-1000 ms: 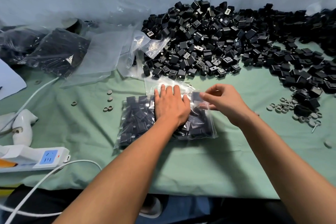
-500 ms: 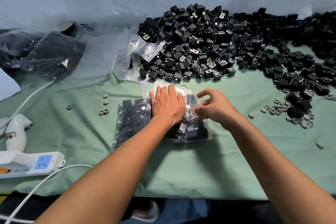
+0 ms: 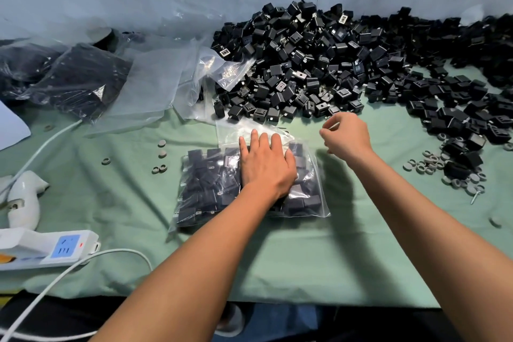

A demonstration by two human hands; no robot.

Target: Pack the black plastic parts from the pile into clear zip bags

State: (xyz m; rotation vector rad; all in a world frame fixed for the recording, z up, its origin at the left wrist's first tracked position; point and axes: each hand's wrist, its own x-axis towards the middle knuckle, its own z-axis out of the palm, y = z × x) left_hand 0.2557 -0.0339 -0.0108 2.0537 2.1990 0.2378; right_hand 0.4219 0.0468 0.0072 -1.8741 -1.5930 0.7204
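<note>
A clear zip bag [image 3: 205, 189] filled with black plastic parts lies flat on the green cloth at the centre. My left hand [image 3: 266, 166] presses flat on top of it with straight fingers. My right hand [image 3: 347, 136] hovers to the right of the bag, above the cloth, with loosely curled fingers and nothing visibly held. A large pile of black plastic parts [image 3: 319, 64] spreads along the wall behind and to the right.
Empty clear bags [image 3: 155, 86] and filled dark bags [image 3: 77, 80] lie at back left. A white power strip [image 3: 47, 248], a white tool [image 3: 25, 197] and cables sit at left. Grey rings [image 3: 433, 164] and a screw lie at right.
My right hand has come off the bag's right edge and lifted up and to the right, toward the pile. My left hand stays pressed on the bag.
</note>
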